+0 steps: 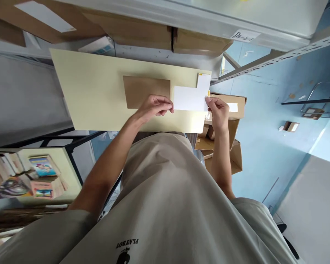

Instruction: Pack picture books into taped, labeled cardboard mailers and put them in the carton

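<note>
A white sheet (187, 98) spans the space between my two hands, above a pale yellow board (96, 91). My right hand (218, 110) pinches its right edge, with the thumb on top. Curled and closed, my left hand (156, 106) has its fingertips at the sheet's left edge; how firmly they grip it is hard to make out. Another white piece (204, 81) with a small yellow mark shows at the upper right, so the outline looks L-shaped. A flat brown cardboard piece (148, 90) lies on the board just beyond my left hand.
Brown cartons (200, 41) stand on the rack behind the board, under a metal shelf beam (244, 35). Open cardboard boxes (236, 157) are stacked to the right. Books (45, 167) fill a shelf at lower left. Blue floor (264, 128) extends rightward.
</note>
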Motion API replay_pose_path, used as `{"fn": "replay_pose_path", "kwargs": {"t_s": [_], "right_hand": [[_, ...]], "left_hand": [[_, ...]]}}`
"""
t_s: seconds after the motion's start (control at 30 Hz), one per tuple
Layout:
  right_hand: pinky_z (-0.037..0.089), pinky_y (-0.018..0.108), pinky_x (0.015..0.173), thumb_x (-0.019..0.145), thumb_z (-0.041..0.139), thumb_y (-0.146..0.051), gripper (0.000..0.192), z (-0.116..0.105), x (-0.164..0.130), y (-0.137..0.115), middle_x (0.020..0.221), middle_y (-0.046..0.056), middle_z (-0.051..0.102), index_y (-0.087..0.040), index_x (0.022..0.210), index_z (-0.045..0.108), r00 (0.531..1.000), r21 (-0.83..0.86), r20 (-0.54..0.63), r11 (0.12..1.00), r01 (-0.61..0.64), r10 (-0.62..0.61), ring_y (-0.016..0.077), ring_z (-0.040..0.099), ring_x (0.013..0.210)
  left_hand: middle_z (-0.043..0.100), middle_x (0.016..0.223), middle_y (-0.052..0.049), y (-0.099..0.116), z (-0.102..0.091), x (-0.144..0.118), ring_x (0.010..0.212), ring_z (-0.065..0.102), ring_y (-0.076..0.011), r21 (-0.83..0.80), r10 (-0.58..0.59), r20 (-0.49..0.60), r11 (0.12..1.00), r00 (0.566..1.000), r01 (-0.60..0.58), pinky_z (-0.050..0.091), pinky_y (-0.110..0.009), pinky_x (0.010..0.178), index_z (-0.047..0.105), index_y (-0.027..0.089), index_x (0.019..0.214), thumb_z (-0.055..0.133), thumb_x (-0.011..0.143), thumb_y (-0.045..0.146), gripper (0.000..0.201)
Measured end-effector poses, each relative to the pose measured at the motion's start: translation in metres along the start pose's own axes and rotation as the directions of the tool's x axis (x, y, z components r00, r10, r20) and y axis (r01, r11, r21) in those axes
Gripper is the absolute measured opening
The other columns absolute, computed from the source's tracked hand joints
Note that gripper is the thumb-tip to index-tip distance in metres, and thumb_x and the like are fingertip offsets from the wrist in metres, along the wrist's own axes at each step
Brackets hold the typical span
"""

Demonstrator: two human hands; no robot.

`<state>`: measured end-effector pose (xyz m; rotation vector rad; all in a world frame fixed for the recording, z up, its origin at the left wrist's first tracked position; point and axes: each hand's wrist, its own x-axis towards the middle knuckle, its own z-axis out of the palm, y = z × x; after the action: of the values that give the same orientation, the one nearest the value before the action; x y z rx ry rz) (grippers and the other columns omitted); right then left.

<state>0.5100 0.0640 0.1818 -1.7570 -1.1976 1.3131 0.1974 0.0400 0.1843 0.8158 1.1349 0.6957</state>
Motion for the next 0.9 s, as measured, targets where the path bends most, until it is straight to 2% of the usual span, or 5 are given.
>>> {"fn": "replay_pose_path", "kwargs": {"t_s": [0.2,0.4,0.67,0.9], "right_hand": [[0.056,0.037,0.074,0.095,0.088,-0.084,0.059,0.036,-0.029,-0.027,0.081,0.000,0.068,-0.028,0.084,0.078,0.997,-0.090,0.027,0.993,0.074,-0.072,0.0176,0.063,0.080],[0.056,0.036,0.074,0.098,0.086,-0.084,0.058,0.081,-0.058,-0.055,0.082,0.001,0.068,-0.028,0.087,0.078,0.997,-0.157,0.031,0.984,0.081,-0.077,0.0186,0.067,0.084],[0.054,0.036,0.075,0.094,0.088,-0.087,0.060,0.140,-0.080,-0.082,0.082,0.001,0.068,-0.028,0.088,0.081,0.993,-0.183,0.063,0.977,0.108,-0.098,0.0193,0.065,0.086],[0.056,0.038,0.078,0.095,0.089,-0.086,0.059,0.181,-0.100,-0.092,0.086,0.001,0.070,-0.028,0.090,0.083,0.993,-0.185,0.059,0.976,0.116,-0.106,0.0189,0.064,0.086]], "left_hand": [[0.087,0.088,-0.014,0.006,-0.042,-0.044,0.059,0.057,-0.0121,0.067,0.028,0.057,0.997,0.998,-0.032,0.039,-0.027,0.052,0.086,0.017,0.083,0.088,0.082,0.044,0.027],[0.088,0.087,-0.012,0.000,-0.082,-0.075,0.060,0.059,-0.0120,0.104,0.021,0.126,0.994,0.992,-0.034,0.042,-0.025,0.053,0.088,0.017,0.085,0.089,0.081,0.045,0.028],[0.087,0.086,-0.011,-0.019,-0.140,-0.108,0.060,0.060,-0.0124,0.028,0.059,0.142,0.998,0.988,-0.064,0.043,-0.025,0.054,0.087,0.018,0.086,0.088,0.083,0.045,0.027],[0.088,0.092,-0.012,-0.027,-0.184,-0.124,0.063,0.063,-0.0130,0.011,0.049,0.187,0.999,0.981,-0.052,0.043,-0.026,0.055,0.087,0.018,0.089,0.088,0.083,0.043,0.026]]}}
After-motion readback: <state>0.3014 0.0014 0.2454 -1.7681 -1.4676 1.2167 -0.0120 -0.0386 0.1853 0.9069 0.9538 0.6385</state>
